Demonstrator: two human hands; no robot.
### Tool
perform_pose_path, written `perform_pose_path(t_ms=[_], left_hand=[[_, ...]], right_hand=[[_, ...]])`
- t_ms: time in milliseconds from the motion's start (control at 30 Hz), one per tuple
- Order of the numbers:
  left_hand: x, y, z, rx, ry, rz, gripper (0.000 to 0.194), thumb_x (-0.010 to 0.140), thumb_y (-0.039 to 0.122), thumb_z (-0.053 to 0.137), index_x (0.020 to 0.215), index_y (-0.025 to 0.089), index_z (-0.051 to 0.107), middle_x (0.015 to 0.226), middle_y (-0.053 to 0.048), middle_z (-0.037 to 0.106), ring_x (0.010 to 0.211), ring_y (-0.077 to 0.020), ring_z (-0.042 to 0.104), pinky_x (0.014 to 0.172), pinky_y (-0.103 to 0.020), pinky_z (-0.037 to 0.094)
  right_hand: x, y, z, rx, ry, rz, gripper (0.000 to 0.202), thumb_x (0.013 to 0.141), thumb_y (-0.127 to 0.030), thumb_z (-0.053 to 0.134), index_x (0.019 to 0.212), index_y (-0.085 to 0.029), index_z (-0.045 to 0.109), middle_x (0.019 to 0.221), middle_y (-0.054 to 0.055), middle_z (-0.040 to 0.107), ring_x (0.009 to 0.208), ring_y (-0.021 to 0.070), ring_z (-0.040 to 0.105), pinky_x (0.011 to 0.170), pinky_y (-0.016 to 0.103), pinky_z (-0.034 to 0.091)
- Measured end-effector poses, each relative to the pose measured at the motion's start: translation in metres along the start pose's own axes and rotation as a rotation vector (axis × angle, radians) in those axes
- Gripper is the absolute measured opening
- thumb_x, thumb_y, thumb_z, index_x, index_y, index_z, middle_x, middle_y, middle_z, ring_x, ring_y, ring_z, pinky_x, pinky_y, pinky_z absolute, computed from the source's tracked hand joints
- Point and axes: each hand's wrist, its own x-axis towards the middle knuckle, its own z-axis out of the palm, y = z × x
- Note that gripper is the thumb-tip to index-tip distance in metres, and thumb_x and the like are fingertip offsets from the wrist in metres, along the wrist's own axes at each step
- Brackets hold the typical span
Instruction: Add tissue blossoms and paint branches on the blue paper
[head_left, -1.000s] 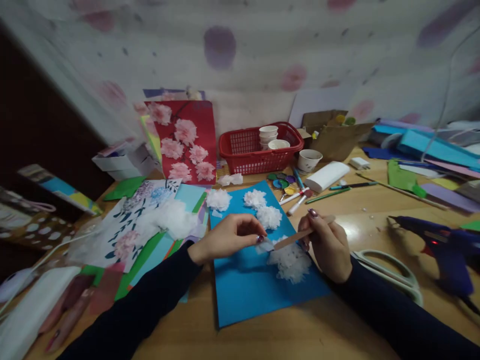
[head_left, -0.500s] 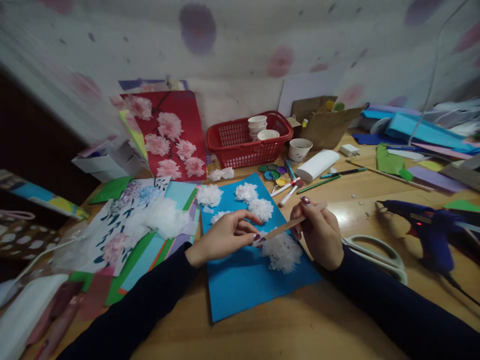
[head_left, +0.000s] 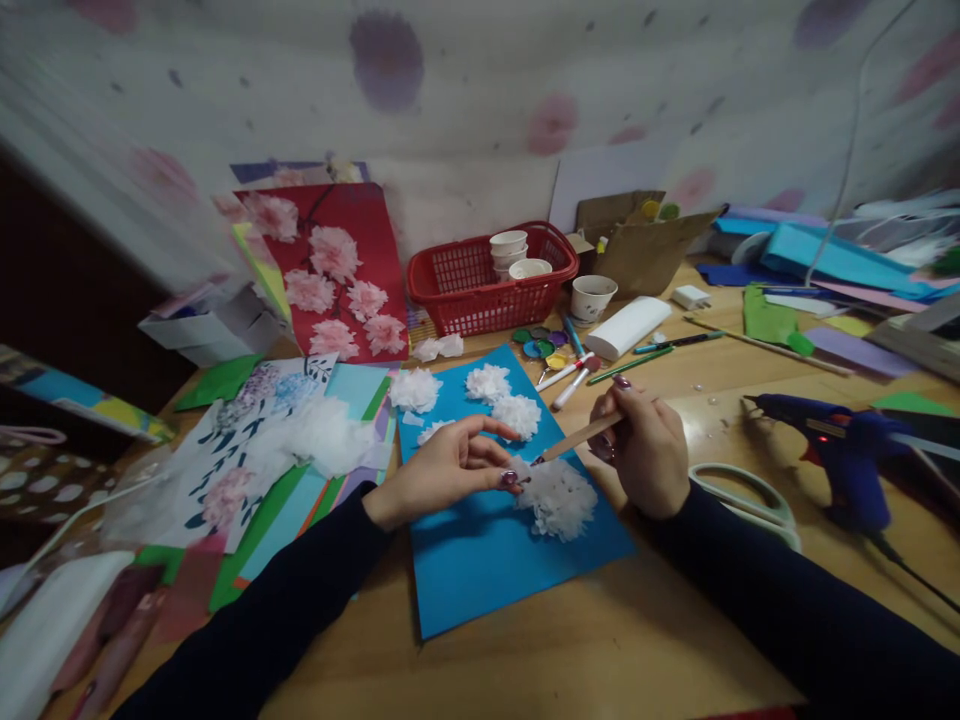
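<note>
In my right hand (head_left: 643, 445) is a flat light-brown wooden stick (head_left: 577, 437), pinched near its upper end, its narrow dark tip pointing down and left. My left hand (head_left: 457, 468) is closed at thumb and index finger on a small white tissue piece, mostly hidden by the fingertips. Both hands are over a blue card (head_left: 480, 575). Just beside the left fingertips lies a large ruffled white tissue flower (head_left: 559, 502). Smaller white flowers, one (head_left: 516, 416) near the left index finger and another (head_left: 487, 382) behind it, sit on the card's far part.
A blue glue gun (head_left: 847, 450) with a lit red light and pale-handled scissors (head_left: 750, 500) lie at right. Behind stand a red basket (head_left: 465, 318) with paper cups and a red flower picture (head_left: 300, 330). Paint pots, brushes, pens and coloured papers surround the card.
My right hand has shifted slightly right, drawing the stick's tip a little away from the left fingertips. The left hand stays pinched near the large flower. The view has shifted slightly.
</note>
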Motion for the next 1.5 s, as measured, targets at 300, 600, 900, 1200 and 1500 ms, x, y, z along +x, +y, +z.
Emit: perform_pose_path(t_ms=[300, 600, 900, 1200, 1500], left_hand=[[-0.001, -0.001, 0.007, -0.024, -0.042, 0.003, 0.034, 0.075, 0.016, 0.071, 0.105, 0.014, 0.055, 0.086, -0.005, 0.073, 0.081, -0.0158, 0.07, 0.082, -0.031, 0.05], [-0.001, 0.001, 0.002, -0.1, -0.029, -0.002, 0.044, 0.075, 0.024, 0.074, 0.113, 0.015, 0.054, 0.097, -0.009, 0.072, 0.088, -0.0188, 0.071, 0.087, -0.035, 0.05], [0.005, 0.001, -0.01, 0.127, 0.136, 0.066, 0.04, 0.074, 0.023, 0.069, 0.108, 0.015, 0.051, 0.087, 0.0, 0.061, 0.08, -0.0163, 0.07, 0.079, -0.032, 0.053], [0.029, -0.002, 0.006, 0.573, 0.21, 0.264, 0.034, 0.081, 0.014, 0.061, 0.112, 0.018, 0.049, 0.086, -0.002, 0.07, 0.083, -0.0162, 0.068, 0.083, -0.034, 0.052], [0.039, -0.013, 0.004, 0.838, 0.266, 0.388, 0.035, 0.082, 0.009, 0.058, 0.116, 0.017, 0.051, 0.088, -0.002, 0.067, 0.084, -0.0151, 0.066, 0.08, -0.03, 0.051]], right_hand=[[-0.008, -0.001, 0.011, 0.044, -0.103, 0.03, 0.04, 0.074, -0.05, 0.068, 0.053, -0.018, 0.054, 0.036, -0.006, 0.042, 0.032, 0.0078, 0.041, 0.03, 0.019, 0.033], [-0.007, 0.002, 0.009, -0.033, -0.113, -0.021, 0.041, 0.078, -0.054, 0.063, 0.061, -0.018, 0.056, 0.04, -0.005, 0.047, 0.033, 0.0082, 0.044, 0.032, 0.02, 0.035], [0.001, 0.008, -0.006, -0.312, -0.085, -0.296, 0.043, 0.093, -0.05, 0.046, 0.065, -0.02, 0.054, 0.044, -0.005, 0.046, 0.037, 0.0082, 0.043, 0.038, 0.022, 0.034], [0.001, 0.014, -0.005, -0.67, -0.103, -0.451, 0.042, 0.099, -0.042, 0.033, 0.068, -0.021, 0.051, 0.05, -0.004, 0.048, 0.047, 0.0106, 0.049, 0.054, 0.025, 0.04], [-0.004, 0.011, -0.007, -0.652, -0.101, -0.51, 0.037, 0.099, -0.033, 0.035, 0.068, -0.021, 0.051, 0.052, -0.003, 0.05, 0.049, 0.0101, 0.051, 0.054, 0.026, 0.041]])
